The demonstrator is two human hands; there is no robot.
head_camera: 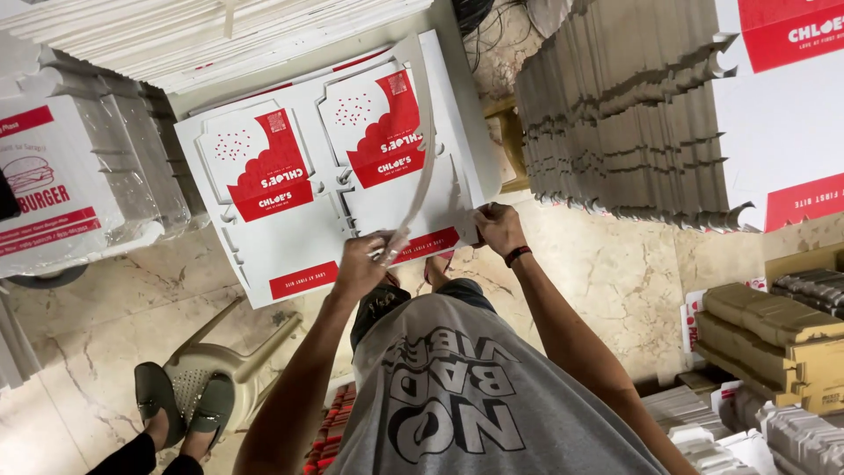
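Observation:
A stack of white die-cut cardboard sheets with red printed box panels lies in front of me. My left hand grips a thin grey cardboard waste strip that curves up and away from the top sheet. My right hand, with a dark wristband, pinches the sheet's near right edge beside the strip's lower end.
Tall stacks of cut box blanks stand at right, printed white stacks at left and top. Brown cardboard bundles lie at lower right. Another person's feet in dark shoes rest on a beige plastic chair. The floor is marble.

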